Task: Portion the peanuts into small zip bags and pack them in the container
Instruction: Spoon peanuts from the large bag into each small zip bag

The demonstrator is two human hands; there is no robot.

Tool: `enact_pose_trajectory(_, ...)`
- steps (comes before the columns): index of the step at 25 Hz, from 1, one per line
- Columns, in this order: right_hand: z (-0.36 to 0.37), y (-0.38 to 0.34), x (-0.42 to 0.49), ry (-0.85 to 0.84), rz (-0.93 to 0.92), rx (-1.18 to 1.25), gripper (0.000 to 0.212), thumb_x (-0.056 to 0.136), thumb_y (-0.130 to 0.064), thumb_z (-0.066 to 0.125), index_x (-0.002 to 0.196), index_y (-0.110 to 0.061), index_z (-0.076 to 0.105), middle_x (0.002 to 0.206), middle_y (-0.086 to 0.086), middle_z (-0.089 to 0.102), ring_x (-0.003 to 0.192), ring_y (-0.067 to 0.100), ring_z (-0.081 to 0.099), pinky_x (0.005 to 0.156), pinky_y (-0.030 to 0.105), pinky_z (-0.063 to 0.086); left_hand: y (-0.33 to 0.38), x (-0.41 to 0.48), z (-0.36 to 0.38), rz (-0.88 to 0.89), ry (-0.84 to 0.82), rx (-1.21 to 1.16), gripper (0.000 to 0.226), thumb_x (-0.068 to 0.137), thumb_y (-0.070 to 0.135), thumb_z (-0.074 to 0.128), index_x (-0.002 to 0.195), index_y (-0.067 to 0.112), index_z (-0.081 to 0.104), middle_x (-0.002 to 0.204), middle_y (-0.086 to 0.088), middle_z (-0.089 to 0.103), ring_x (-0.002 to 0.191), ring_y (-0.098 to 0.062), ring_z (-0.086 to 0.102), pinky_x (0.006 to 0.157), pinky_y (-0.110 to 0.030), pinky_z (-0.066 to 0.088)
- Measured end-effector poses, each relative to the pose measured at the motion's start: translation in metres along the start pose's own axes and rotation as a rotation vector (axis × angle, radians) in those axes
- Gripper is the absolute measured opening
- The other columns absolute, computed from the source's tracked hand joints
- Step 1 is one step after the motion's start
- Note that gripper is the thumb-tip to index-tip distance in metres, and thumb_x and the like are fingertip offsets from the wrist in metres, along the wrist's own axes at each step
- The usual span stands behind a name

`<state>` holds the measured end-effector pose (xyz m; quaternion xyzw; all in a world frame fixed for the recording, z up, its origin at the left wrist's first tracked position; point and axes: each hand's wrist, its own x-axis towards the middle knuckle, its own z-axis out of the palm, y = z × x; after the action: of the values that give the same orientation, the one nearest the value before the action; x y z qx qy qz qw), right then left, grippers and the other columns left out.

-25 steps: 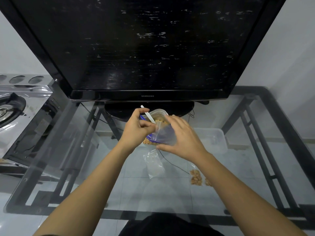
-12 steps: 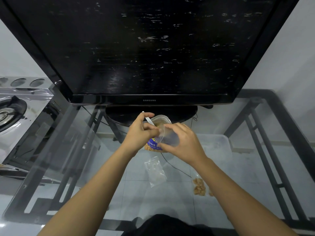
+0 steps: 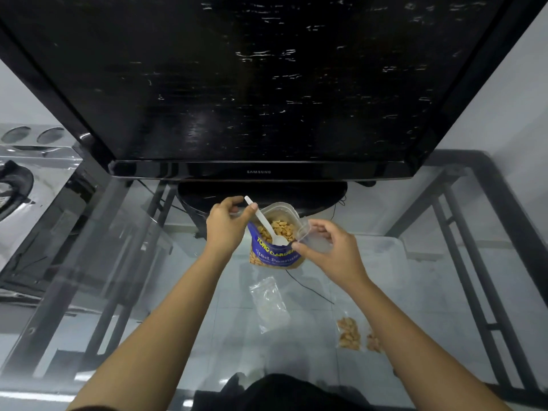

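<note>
Our left hand (image 3: 226, 223) pinches the top of the spoon (image 3: 264, 221) handle between thumb and fingers. Our right hand (image 3: 332, 250) grips a small clear bag (image 3: 311, 235) by its mouth, fingers curled round it. Both hands work at the open pack (image 3: 274, 258) of peanuts (image 3: 281, 226), which stands on the glass worktop (image 3: 148, 292); we take it as our mark.

Left hand sits just left of the pack's mouth, right hand just right of it, with the bag touching or almost touching the pack's right edge. The spoon's long axis slants from the handle at the pack's upper left down to its bowl, which lies on the peanuts inside the mouth, near the right side. So the bowl points toward the bag, and the bag is the nearer target for the left hand's lift. We cannot tell whether the bag's mouth is fully spread.

We judge the step as scooping a portion: the spoon needs to dig in, rise and cross the short gap rightward without tipping.

Nearer us than the pack lies a spare bag (image 3: 268, 304), flat and empty. Right of that, filled bags (image 3: 349, 333) rest on the worktop. Right of the pack, beyond the right hand, stands the container (image 3: 385, 241); the filled bags are not yet in it.
</note>
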<state>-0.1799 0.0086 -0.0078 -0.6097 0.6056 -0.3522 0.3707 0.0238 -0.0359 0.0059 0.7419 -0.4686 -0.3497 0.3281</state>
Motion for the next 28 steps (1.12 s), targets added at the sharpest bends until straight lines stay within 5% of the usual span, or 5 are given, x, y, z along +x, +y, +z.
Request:
enact_pose_trajectory(5, 0.001, 0.003, 0.003, -0.042, -0.006, -0.007, 0.051, 0.068, -0.037, 0.079, 0.112, -0.024, 0.059, 0.106, -0.014, 0.061, 0.099, 0.002, 0.056, 0.076, 0.005, 0.04, 0.008, 0.006, 0.004, -0.013, -0.086, -0.237, 0.015, 0.087, 0.032, 0.061, 0.083, 0.018, 0.065, 0.075, 0.002, 0.06, 0.07, -0.016, 0.054, 0.052, -0.024, 0.04)
enact_pose_trajectory(11, -0.003, 0.005, 0.004, -0.058, 0.007, 0.013, 0.051, 0.069, -0.037, 0.078, 0.114, -0.022, 0.059, 0.108, -0.011, 0.062, 0.101, 0.005, 0.057, 0.078, 0.008, 0.042, 0.028, -0.005, -0.025, 0.523, -0.141, 0.168, 0.01, 0.085, 0.013, 0.06, 0.092, 0.014, 0.054, 0.071, 0.003, 0.061, 0.062, -0.005, 0.057, 0.054, -0.012, 0.047)
enact_pose_trajectory(14, -0.004, 0.004, 0.003, -0.063, 0.015, 0.014, 0.05, 0.07, -0.037, 0.078, 0.114, -0.022, 0.059, 0.108, -0.012, 0.062, 0.1, 0.004, 0.056, 0.075, 0.006, 0.042, 0.019, -0.007, -0.022, 0.644, -0.252, 0.42, 0.01, 0.088, 0.014, 0.057, 0.097, 0.011, 0.062, 0.07, 0.0, 0.063, 0.06, -0.013, 0.058, 0.053, -0.024, 0.046)
enact_pose_trajectory(20, -0.004, -0.001, 0.001, -0.06, 0.047, 0.024, 0.049, 0.071, -0.037, 0.078, 0.113, -0.022, 0.058, 0.103, -0.016, 0.06, 0.093, -0.006, 0.054, 0.068, 0.0, 0.044, 0.002, -0.001, -0.001, 0.028, -0.073, -0.045, 0.017, 0.092, 0.015, 0.053, 0.091, 0.004, 0.066, 0.076, -0.01, 0.068, 0.06, -0.008, 0.062, 0.048, -0.011, 0.045)
enact_pose_trajectory(28, -0.004, -0.004, 0.0, -0.072, 0.081, 0.039, 0.045, 0.071, -0.037, 0.077, 0.111, -0.025, 0.057, 0.099, -0.02, 0.059, 0.092, -0.011, 0.052, 0.068, 0.002, 0.042, -0.001, 0.003, 0.007, -0.069, -0.132, -0.253, 0.017, 0.093, 0.012, 0.051, 0.083, 0.009, 0.065, 0.07, -0.007, 0.065, 0.074, -0.018, 0.064, 0.076, -0.032, 0.055)
